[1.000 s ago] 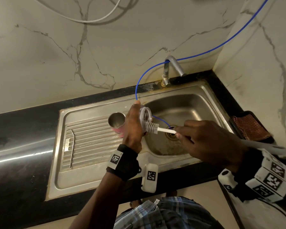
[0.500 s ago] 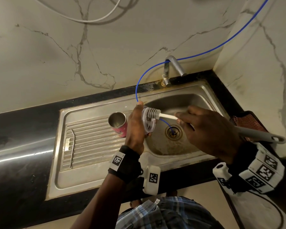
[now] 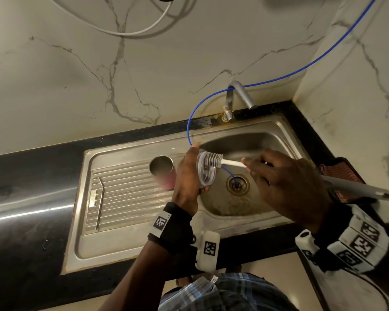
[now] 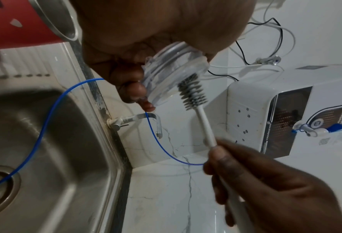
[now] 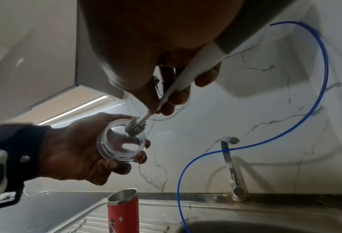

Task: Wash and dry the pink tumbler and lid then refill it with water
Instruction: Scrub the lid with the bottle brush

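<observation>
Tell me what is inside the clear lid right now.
The grey head of the brush sits inside the lid, which the left hand holds. The right hand grips its handle. The lid's far side is covered by the left palm.

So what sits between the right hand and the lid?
Only the bottle brush: its white shaft runs from the right hand to the clear lid, bristles against it. The left wrist view shows it best.

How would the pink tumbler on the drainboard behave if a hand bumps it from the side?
The pink tumbler looks tall and narrow, standing upright on the ribbed drainboard, so it would probably tip. Being round, it would likely roll afterwards. It looks empty, so probably light.
</observation>
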Available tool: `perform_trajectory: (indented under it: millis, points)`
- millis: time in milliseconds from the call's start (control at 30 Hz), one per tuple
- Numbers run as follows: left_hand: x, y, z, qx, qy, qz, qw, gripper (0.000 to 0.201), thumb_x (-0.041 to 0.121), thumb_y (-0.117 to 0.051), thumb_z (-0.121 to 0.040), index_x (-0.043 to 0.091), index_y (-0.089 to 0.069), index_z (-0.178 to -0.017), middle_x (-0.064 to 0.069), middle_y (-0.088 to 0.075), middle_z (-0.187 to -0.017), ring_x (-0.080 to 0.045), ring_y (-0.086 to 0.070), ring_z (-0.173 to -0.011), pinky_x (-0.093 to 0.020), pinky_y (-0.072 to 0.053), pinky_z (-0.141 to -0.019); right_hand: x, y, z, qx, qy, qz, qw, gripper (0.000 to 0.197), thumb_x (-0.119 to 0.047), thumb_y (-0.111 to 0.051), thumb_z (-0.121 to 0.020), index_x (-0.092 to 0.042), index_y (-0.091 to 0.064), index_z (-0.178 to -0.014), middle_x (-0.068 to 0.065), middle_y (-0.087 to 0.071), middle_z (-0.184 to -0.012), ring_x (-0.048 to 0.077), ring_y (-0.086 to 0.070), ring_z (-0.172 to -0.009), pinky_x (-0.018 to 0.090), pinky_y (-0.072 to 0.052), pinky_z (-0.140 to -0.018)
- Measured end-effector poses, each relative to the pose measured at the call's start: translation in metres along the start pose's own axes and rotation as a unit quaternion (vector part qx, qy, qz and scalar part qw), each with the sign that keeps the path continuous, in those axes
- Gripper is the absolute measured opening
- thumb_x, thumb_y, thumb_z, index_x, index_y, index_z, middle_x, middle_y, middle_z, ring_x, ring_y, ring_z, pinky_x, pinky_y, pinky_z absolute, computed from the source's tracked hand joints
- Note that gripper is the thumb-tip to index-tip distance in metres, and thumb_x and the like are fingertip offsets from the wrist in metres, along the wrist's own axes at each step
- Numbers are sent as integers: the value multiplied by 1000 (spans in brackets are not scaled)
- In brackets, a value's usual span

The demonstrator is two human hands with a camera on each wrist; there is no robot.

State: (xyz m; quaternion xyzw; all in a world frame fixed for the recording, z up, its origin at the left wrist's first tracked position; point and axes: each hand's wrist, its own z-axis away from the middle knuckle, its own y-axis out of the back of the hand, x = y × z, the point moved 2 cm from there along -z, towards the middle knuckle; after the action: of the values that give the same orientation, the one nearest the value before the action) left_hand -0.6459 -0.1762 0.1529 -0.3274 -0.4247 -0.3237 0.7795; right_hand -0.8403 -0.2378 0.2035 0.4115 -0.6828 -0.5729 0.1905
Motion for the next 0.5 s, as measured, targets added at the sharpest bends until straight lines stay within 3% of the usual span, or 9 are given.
perform_trajectory:
  millis: [67, 233, 400, 500]
  points:
    - [4, -1, 0, -6, -6, 0, 1000, 53, 64, -43, -105, 18, -69, -95, -2, -69, -78, -8, -61, -61, -18, -45, -48, 7, -4, -1, -12, -32, -8, 999, 32, -28, -65, -97, -22, -70, -127, -4, -61, -98, 17, -60, -75, 39, -54, -59]
    - [7, 4, -4, 19, -8, 0, 1000, 53, 66, -44, -104, 21, -71, -94, -3, -68, -79, -9, -60, -63, -20, -45, -51, 6, -7, 5, -37, -24, -9, 999, 30, -33, -62, -97, -26, -70, -126, -8, -60, -97, 7, -48, -71, 38, -54, -60]
    - [4, 5, -4, 9, -7, -8, 1000, 54, 65, -41, -105, 23, -72, -93, 1, -72, -78, -4, -63, -61, -20, -45, -52, 13, 2, -7, 14, -19, 23, 999, 29, -26, -69, -94, -24, -73, -123, -4, -64, -98, 17, -63, -79, 33, -43, -63]
    - [7, 3, -5, 8, 1, -22, 1000, 57, 66, -42, -104, 19, -73, -103, -1, -71, -81, -6, -62, -64, -20, -45, -52, 11, -8, -2, -23, -13, 28, 999, 34, -26, -73, -92, -26, -70, -126, -6, -61, -100, 16, -62, -80, 38, -49, -66]
